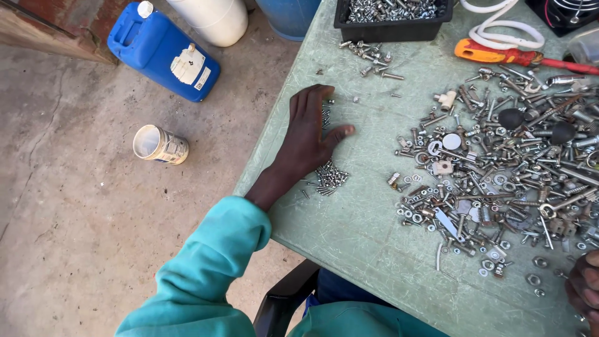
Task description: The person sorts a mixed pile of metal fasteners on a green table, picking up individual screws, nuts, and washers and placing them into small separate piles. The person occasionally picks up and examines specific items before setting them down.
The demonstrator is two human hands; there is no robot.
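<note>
Clearly the left hand (310,134) lies flat on the green table (362,231), fingers spread wide and holding nothing, palm over a few small screws (326,116) at the table's left edge. Just nearer sits a small heap of screws (329,177). Sweeping gently with a flat palm would, I think, keep these from rolling off the edge. The right hand (583,288) shows only partly at the near right; its fingers I cannot tell. A big pile of mixed hardware (499,168) spreads to the right.
</note>
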